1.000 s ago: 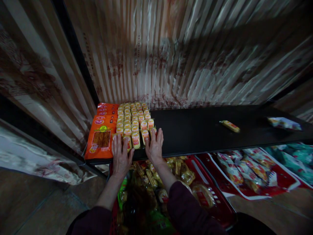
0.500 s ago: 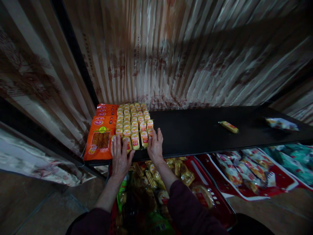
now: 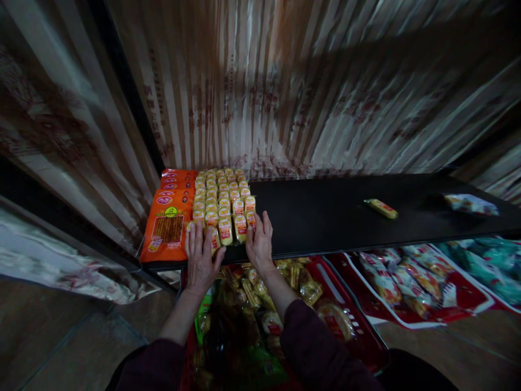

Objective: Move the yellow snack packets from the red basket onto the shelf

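Rows of small wrapped snack cakes (image 3: 225, 231) stand close together at the left end of the black shelf (image 3: 309, 217). My left hand (image 3: 201, 260) lies against the front left of the rows, fingers stretched over the nearest cakes and thumb apart. At the right front corner, my right hand (image 3: 260, 244) rests its fingers beside the end cakes, open and touching them. Part of the front row is hidden behind both hands. Orange snack packets (image 3: 166, 225) lie overlapped just left of the cakes.
A single wrapped cake (image 3: 381, 208) and a white packet (image 3: 470, 205) lie further right on the shelf. Below stands a red basket (image 3: 345, 296) of packaged snacks, with another red basket (image 3: 468, 304) to its right. A dark post (image 3: 126, 81) rises at left, before striped curtains (image 3: 285, 108).
Both hands keep nearly the same place against the cakes. The view has shifted slightly; the cakes and packets look otherwise unchanged.
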Tool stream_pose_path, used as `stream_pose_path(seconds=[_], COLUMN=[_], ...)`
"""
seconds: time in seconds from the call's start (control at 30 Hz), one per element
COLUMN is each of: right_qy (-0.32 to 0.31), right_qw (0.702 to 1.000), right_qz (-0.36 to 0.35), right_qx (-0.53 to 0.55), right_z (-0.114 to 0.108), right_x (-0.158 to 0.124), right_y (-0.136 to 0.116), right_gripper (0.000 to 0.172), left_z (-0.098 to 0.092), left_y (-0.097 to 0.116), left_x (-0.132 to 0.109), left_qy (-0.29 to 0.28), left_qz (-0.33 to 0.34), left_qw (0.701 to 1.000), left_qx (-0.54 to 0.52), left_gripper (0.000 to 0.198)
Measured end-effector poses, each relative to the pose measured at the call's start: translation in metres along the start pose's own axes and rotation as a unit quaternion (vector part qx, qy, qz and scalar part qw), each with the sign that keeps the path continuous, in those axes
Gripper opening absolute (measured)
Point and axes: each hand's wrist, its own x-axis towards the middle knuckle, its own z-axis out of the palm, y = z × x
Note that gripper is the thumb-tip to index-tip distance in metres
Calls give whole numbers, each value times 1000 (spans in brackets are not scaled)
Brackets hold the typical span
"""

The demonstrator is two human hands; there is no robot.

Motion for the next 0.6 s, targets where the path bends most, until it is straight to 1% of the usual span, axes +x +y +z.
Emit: stream_pose_path(seconds=[0.07, 0.17, 0.23, 0.33, 0.4, 0.47, 0.53, 0.6], right_qy=[6, 18, 12, -37, -69, -114, -141, -173], right_qw=[1000, 998, 996, 989, 985, 982, 979, 978], right_qz=[-8, -45, -79, -126, -141, -143, -139, -114], right_qx=[11, 28, 40, 61, 68, 56, 38, 12], right_z=[-6, -18, -27, -39, -44, -49, -56, -64], right_x=[-3, -16, -32, -69, -97, -124, -146, -161], right_y=[-3, -10, -14, -13, -7, 1, 9, 15], right_gripper=[45, 45, 46, 48, 51, 55, 52, 46], left_z=[-1, -5, -9, -15, -17, -15, -11, -5], left_y=[1, 4, 11, 28, 42, 58, 72, 84], left_x=[0, -2, -6, -18, -31, -48, -68, -88], left_qy=[1, 10, 16, 0, -33, -79, -144, -218], left_qz=[7, 15, 23, 60, 80, 79, 52, -14], left_qw=[1000, 1000, 999, 996, 989, 981, 970, 957], left_qx=[-5, -8, -21, -69, -117, -161, -188, -191], left_gripper=[68, 68, 64, 53, 49, 46, 44, 45])
